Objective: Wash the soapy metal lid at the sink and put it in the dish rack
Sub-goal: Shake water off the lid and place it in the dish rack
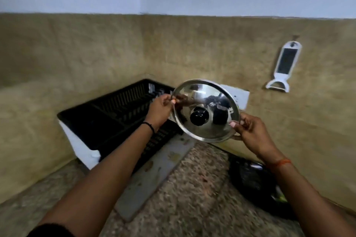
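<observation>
A round shiny metal lid with a black knob at its middle is held in the air, its top face turned toward me. My left hand pinches the lid's left rim. My right hand grips the lower right rim. The lid hovers just right of a black plastic dish rack, which stands in the corner on a white drip tray. No foam shows on the lid. The sink is out of view.
A grey cutting board lies on the speckled stone counter in front of the rack. A black crumpled bag sits at the right under my right forearm. A white peeler-grater hangs on the tan wall. A white switch plate is behind the lid.
</observation>
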